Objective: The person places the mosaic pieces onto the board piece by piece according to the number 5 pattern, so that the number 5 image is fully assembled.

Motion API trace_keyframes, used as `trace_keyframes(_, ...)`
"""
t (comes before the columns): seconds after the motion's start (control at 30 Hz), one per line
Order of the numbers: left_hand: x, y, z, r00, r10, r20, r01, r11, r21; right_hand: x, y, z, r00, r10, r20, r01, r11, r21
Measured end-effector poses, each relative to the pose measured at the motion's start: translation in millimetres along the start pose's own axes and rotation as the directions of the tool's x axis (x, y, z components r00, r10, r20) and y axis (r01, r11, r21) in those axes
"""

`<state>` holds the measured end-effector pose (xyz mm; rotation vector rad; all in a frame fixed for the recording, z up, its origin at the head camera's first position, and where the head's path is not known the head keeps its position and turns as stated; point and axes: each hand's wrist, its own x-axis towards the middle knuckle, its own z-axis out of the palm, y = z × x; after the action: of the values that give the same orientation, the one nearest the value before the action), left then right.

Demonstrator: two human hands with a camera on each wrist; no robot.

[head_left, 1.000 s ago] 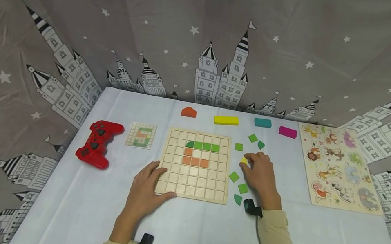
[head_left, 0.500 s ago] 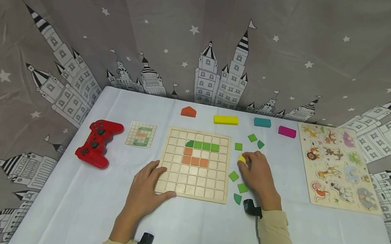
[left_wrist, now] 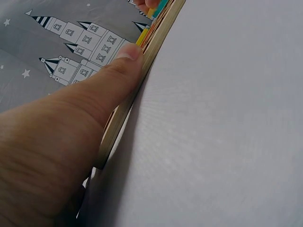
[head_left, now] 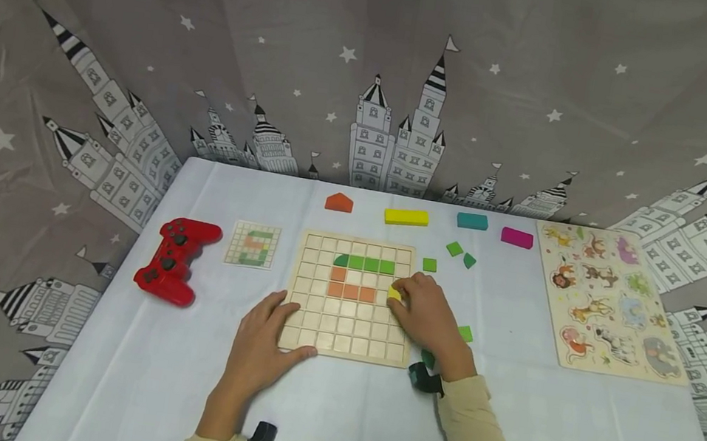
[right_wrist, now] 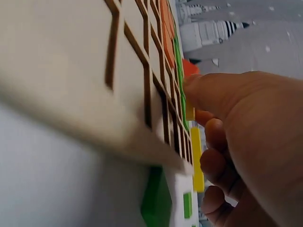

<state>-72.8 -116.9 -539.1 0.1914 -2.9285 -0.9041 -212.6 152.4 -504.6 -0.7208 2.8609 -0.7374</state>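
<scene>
In the head view my right hand (head_left: 428,314) pinches a small yellow tile (head_left: 394,294) between thumb and fingertips, over the right part of a wooden grid board (head_left: 346,327). Close by on the grid lie orange tiles (head_left: 351,292), a row of green square tiles (head_left: 371,264) and a dark green rounded tile (head_left: 342,259). My left hand (head_left: 259,346) rests at the board's near left corner, fingers along the left side, thumb along the front edge. In the left wrist view the thumb (left_wrist: 118,68) touches the board's edge (left_wrist: 158,56). The right wrist view shows the yellow tile's edge (right_wrist: 190,112) under the thumb.
A pattern card (head_left: 253,244) and a red game controller (head_left: 177,260) lie left of the board. Loose green tiles (head_left: 429,265) lie to its right. Behind stand an orange block (head_left: 339,202), yellow block (head_left: 406,217), teal block (head_left: 472,221) and magenta block (head_left: 516,237). An animal puzzle (head_left: 611,303) lies far right.
My right hand has carried the yellow tile leftward from the table beside the board to over the grid's right columns. The left hand stays at the corner.
</scene>
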Motion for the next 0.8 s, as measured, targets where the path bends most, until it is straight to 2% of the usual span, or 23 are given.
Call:
trace_keyframes(0.2,0.0,-0.2,0.6,1.0,0.01,-0.007,-0.01,1.0,0.004,1.5,-10.6,7.9,0.999,-0.036,0.011,0.037,0.999,-0.04)
trace_keyframes(0.67,0.5,1.6,-0.9,1.0,-0.001,0.004,0.001,1.0,0.003,3.3,-20.7,11.8,0.999,-0.007,-0.034,0.003,0.995,-0.101)
trace_keyframes(0.8,0.3,1.7,-0.5,1.0,-0.006,0.007,0.006,1.0,0.002,3.8,-21.6,12.4,0.999,0.015,-0.032,-0.017,0.997,-0.08)
